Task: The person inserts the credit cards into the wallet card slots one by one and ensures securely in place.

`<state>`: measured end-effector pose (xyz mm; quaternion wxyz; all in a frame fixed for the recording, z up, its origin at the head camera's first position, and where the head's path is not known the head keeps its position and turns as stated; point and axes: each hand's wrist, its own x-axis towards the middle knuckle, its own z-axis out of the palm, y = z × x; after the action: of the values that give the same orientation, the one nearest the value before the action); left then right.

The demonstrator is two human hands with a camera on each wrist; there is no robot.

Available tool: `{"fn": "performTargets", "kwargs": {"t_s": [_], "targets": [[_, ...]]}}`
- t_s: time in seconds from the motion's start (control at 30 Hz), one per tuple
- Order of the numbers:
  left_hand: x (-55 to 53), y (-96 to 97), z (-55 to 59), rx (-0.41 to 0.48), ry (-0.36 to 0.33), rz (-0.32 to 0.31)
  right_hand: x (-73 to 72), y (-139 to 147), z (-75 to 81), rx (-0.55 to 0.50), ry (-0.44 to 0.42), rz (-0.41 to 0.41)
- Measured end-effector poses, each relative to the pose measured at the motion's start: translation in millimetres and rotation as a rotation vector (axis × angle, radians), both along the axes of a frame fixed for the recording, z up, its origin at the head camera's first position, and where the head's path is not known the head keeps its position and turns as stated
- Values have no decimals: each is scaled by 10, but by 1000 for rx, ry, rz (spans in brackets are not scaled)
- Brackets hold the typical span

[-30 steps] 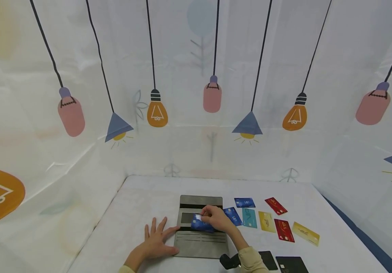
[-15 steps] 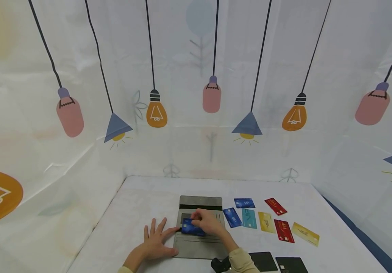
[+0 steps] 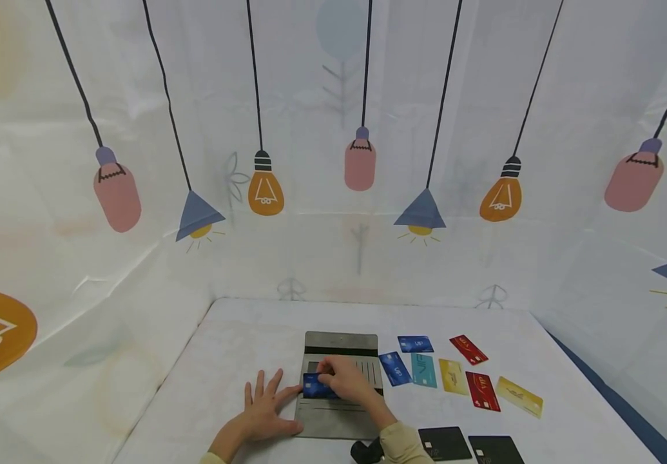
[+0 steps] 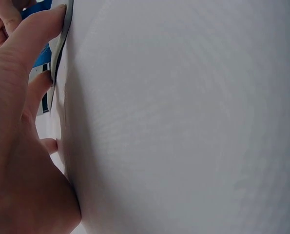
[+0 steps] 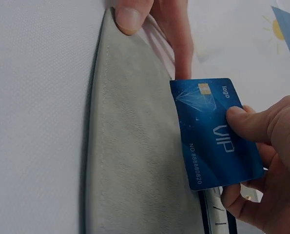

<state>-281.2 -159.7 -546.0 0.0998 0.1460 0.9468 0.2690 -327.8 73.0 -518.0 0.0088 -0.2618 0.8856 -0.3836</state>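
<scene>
A grey wallet (image 3: pixel 339 422) lies spread out on the white table, with dark bands and slots across its inside. My right hand (image 3: pixel 345 380) pinches a blue VIP card (image 5: pixel 210 136) between thumb and fingers, over the wallet's middle at its left side. In the right wrist view the card's printed face shows, with a chip near one corner. Fingers spread, my left hand (image 3: pixel 263 415) rests on the table, its thumb and index fingertip touching the wallet's left edge. The left wrist view shows that edge under the thumb (image 4: pixel 42 29); part of the blue card shows behind.
Right of the wallet lie loose cards: two blue (image 3: pixel 395 368), a teal (image 3: pixel 424 370), two yellow (image 3: pixel 454 376) and two red (image 3: pixel 483 391). Two black cards (image 3: pixel 444 443) lie nearer the front edge. Printed white sheeting (image 3: pixel 321 258) surrounds the table.
My right hand has moved left across the wallet with the blue card, bringing it to the wallet's left side. My left hand stays in place at the edge.
</scene>
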Motion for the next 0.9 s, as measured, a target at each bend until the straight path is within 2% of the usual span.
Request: {"fn": "performTargets", "kwargs": {"t_s": [0.23,0.57,0.8,0.9], "targets": [[13,5,54,9,7,-5,-7,-34,-70,16,31,-70],[16,-1,43,-20,35,12,11,-69,-123,-57,57,-102],[15,4,26,4,20,16,12,-65,-186,-119,56,-127],[16,-1,11,29,37,3,11,-76,-211,-137,55,-146]]}}
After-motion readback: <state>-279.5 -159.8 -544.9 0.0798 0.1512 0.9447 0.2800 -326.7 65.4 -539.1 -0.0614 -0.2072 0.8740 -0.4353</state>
